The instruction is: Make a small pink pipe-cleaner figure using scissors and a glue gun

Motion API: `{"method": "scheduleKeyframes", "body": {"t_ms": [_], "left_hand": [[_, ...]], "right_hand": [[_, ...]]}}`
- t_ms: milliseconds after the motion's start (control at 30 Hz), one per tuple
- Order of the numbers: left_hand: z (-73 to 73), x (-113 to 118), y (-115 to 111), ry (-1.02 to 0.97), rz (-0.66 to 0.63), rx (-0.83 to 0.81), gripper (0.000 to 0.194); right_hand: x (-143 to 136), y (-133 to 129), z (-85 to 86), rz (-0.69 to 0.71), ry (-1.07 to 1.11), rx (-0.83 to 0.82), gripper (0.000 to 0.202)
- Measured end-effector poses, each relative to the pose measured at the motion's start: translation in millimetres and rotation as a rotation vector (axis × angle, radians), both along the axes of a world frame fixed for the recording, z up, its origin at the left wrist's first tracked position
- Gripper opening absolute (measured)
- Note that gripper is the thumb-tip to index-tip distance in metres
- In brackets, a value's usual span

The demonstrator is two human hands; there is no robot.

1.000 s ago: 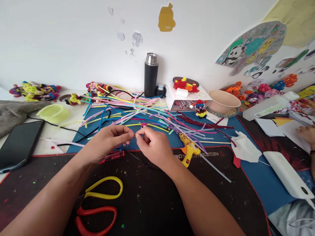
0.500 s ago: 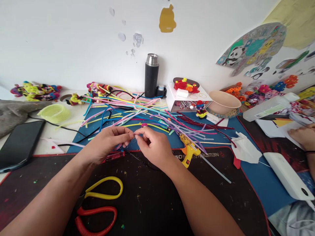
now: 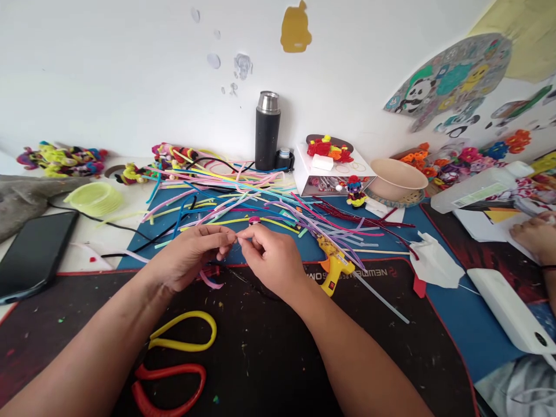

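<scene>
My left hand (image 3: 193,252) and my right hand (image 3: 275,255) meet fingertip to fingertip over the mat's far edge. Both are closed in a pinch, and what lies between the tips is too small to make out. A pinkish-purple pipe cleaner (image 3: 211,282) hangs curled out from under my left hand. Just beyond the fingers is a small pink-topped piece (image 3: 254,220). Scissors with one yellow handle (image 3: 185,347) and one red handle lie below my left wrist, blades hidden by the forearm. A yellow glue gun (image 3: 336,271) rests to the right of my right hand.
Loose pipe cleaners (image 3: 234,197) spread behind my hands. Further back stand a black thermos (image 3: 267,133), a white box (image 3: 306,174) and a beige bowl (image 3: 402,179). A phone (image 3: 35,249) lies left. At right are a white device (image 3: 506,310) and another person's hand (image 3: 534,236).
The fingertips stay pinched together at nearly the same spot. More of the pinkish-purple pipe cleaner now shows, hanging lower beneath my left hand. The view has shifted slightly.
</scene>
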State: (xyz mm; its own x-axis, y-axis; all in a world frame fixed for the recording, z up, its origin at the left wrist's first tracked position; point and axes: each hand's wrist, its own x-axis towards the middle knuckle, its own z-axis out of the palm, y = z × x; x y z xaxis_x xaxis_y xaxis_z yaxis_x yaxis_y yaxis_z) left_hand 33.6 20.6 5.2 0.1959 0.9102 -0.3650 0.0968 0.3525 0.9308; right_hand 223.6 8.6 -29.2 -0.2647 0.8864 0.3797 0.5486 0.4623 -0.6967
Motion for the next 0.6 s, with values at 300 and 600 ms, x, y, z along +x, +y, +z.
{"method": "scheduleKeyframes", "body": {"t_ms": [300,600], "left_hand": [[-0.1,5.8,-1.5,-0.156,0.056,-0.079,0.033],[1.4,1.9,-1.4,-0.14,0.081,-0.047,0.031]], "right_hand": [[-1.1,0.8,-0.4,0.017,0.097,-0.002,0.02],[-1.3,-3.4,7.5,0.01,0.075,-0.072,0.024]]}}
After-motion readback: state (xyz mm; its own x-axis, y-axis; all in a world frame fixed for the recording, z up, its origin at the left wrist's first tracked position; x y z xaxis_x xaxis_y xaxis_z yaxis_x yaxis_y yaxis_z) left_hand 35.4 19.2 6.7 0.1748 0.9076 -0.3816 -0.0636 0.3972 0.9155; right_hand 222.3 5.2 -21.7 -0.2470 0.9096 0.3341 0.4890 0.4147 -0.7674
